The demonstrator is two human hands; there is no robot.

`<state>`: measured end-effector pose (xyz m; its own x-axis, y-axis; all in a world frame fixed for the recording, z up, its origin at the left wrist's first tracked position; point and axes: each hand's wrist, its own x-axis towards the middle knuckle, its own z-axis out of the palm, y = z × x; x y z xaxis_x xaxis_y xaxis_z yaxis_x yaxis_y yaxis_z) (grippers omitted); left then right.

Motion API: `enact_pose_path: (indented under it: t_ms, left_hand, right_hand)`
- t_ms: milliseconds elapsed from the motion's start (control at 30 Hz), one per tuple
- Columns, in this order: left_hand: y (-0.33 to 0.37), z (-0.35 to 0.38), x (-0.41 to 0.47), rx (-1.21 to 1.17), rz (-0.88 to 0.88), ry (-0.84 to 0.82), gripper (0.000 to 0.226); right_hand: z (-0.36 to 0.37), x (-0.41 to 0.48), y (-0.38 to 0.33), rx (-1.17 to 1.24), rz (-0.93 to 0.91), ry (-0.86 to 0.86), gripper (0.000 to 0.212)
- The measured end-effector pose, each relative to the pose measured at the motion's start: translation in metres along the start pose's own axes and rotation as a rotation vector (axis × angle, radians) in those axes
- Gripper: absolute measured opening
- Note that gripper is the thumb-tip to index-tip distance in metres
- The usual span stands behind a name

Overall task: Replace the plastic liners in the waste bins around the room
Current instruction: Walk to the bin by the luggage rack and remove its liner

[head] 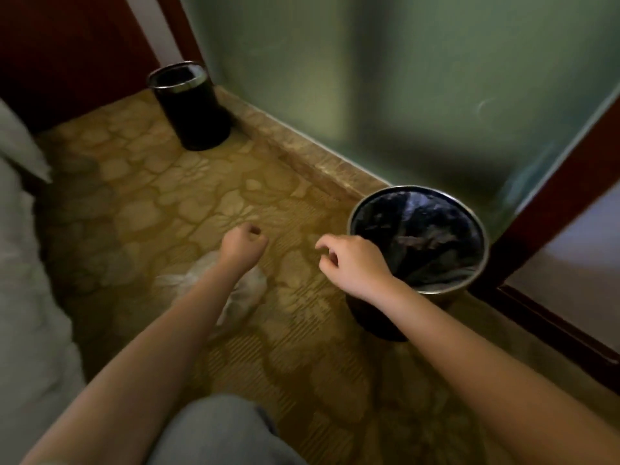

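Observation:
A black waste bin (374,318) with a metal rim stands on the carpet at the right, by the glass wall. A dark crumpled liner (422,236) lines its inside. My right hand (352,263) hovers at the bin's left rim with loosely curled fingers and holds nothing. My left hand (243,245) is out over the carpet, curled into a fist, with nothing visible in it. A clear plastic bag (250,292) lies crumpled on the floor under my left forearm. A second black bin (191,105) stands in the far corner.
White bedding (23,263) fills the left edge. A marble ledge (302,152) runs under the frosted glass wall. A dark wooden door frame (550,229) stands right of the near bin. My knee (214,434) is at the bottom. Patterned carpet lies between the bins.

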<state>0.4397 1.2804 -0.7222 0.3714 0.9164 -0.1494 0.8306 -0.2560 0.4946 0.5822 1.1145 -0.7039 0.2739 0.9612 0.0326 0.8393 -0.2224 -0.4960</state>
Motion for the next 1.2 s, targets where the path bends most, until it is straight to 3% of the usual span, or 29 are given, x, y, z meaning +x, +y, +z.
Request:
enact_pose_path:
  t_ms: [133, 267, 333, 400, 533, 600, 733, 1000, 1100, 1200]
  left_hand:
    - [-0.087, -0.022, 0.027, 0.141, -0.093, -0.046, 0.051]
    - [-0.156, -0.023, 0.054, 0.336, -0.116, -0.321, 0.100]
    - [-0.176, -0.016, 0.060, 0.444, -0.101, -0.405, 0.108]
    - [-0.186, -0.009, 0.063, 0.530, -0.090, -0.429, 0.098]
    - [-0.187, -0.006, 0.066, 0.574, -0.066, -0.367, 0.032]
    - [-0.182, -0.007, 0.065, 0.566, -0.056, -0.343, 0.017]
    - [-0.161, -0.014, 0.057, 0.485, -0.039, -0.330, 0.011]
    - [-0.073, -0.082, 0.025, 0.254, 0.065, -0.232, 0.014]
    - [-0.023, -0.128, 0.003, 0.194, 0.077, -0.194, 0.014]
    - [0.024, -0.176, -0.019, 0.171, 0.088, -0.216, 0.017]
  right_hand:
    - [0.053, 0.042, -0.036, -0.050, -0.087, -0.281, 0.039]
    - [0.108, 0.086, -0.062, -0.187, -0.097, -0.536, 0.042]
    - [0.125, 0.101, -0.069, -0.218, -0.064, -0.582, 0.041]
    - [0.133, 0.114, -0.072, -0.197, -0.020, -0.595, 0.040]
    - [0.134, 0.134, -0.070, -0.100, 0.076, -0.558, 0.041]
    - [0.128, 0.140, -0.070, -0.028, 0.108, -0.523, 0.045]
    - [0.113, 0.143, -0.074, 0.074, 0.109, -0.534, 0.061]
    - [0.058, 0.137, -0.106, -0.032, 0.068, -0.623, 0.088]
    - [0.006, 0.129, -0.125, -0.071, 0.044, -0.573, 0.071]
    - [-0.054, 0.116, -0.145, -0.069, 0.049, -0.491, 0.041]
